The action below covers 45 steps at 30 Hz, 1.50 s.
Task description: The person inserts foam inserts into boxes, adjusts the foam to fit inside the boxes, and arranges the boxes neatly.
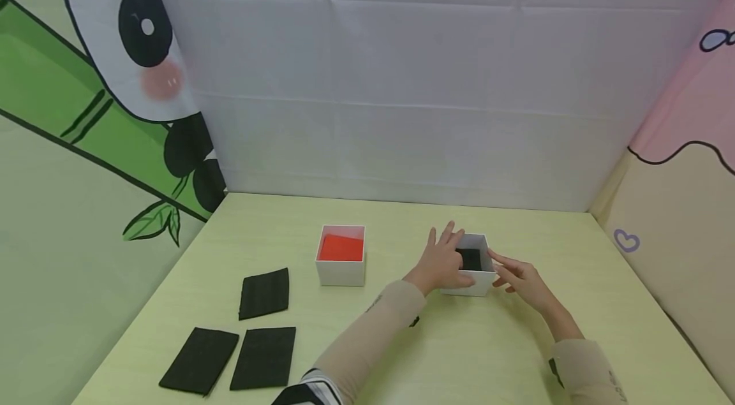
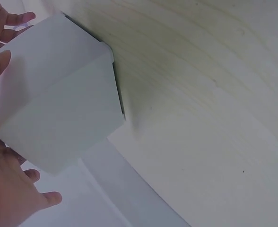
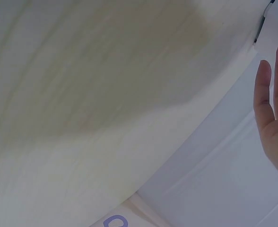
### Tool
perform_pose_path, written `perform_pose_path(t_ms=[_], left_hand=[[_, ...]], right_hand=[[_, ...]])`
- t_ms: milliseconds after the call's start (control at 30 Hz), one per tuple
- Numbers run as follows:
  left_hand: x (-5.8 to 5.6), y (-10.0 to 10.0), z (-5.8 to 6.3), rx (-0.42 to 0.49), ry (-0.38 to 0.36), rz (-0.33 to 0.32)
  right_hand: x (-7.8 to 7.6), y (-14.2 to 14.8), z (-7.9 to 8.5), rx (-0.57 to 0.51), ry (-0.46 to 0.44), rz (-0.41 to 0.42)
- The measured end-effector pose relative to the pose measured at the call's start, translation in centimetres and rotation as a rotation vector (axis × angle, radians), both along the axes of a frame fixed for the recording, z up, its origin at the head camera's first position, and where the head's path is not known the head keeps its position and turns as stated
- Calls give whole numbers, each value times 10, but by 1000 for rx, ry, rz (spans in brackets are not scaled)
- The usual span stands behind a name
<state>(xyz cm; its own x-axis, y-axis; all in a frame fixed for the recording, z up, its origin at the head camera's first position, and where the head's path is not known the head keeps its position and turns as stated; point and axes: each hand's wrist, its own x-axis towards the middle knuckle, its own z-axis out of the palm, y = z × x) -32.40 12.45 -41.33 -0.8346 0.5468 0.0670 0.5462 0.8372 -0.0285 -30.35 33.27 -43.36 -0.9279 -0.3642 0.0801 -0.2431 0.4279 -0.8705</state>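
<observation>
A white open-topped box [image 1: 471, 287] stands at the right of the table with a folded black cloth [image 1: 472, 259] inside. My left hand [image 1: 441, 266] is over the box's left side, some fingers spread above the rim and others reaching inside onto the cloth; the thumb lies near the front wall. The left wrist view shows the box [image 2: 68, 104] close up, with the left hand [image 2: 11, 184] beside it. Against the box's right wall rest the fingertips of my right hand [image 1: 525, 284], fingers extended. Only part of the right hand [image 3: 277, 113] appears in the right wrist view.
Left of centre stands another white box [image 1: 341, 274] with a folded red cloth [image 1: 341, 248] in it. Three black cloths lie flat at the left: one behind [image 1: 265, 294], two in front [image 1: 263, 359] [image 1: 200, 361]. A white curtain [image 1: 402, 105] closes off the table's back edge.
</observation>
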Motion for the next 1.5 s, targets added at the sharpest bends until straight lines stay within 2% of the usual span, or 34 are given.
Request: perform_pose_path(t_ms=[200,333,500,700,833,1100,1500], left_hand=[[-1,2,-8,-73,9,34],[-1,1,-9,-75,30,30],[2,-3,-4,-81,67,37],[5,-4,3,-136,117,45],[5,-3,3,-155,113,45],[3,0,-6,-156,64,74],[7,-2,-5,-148,88,71]], right_hand=[[1,0,1,1,-5,-13],[2,0,1,6,2,-18],[2,0,1,5,15,-11],[1,1,1,-6,4,-14],[2,0,2,-8,6,-11],[3,-2,4,-9,3,-12],[2,-1,-1,-10,5,-20]])
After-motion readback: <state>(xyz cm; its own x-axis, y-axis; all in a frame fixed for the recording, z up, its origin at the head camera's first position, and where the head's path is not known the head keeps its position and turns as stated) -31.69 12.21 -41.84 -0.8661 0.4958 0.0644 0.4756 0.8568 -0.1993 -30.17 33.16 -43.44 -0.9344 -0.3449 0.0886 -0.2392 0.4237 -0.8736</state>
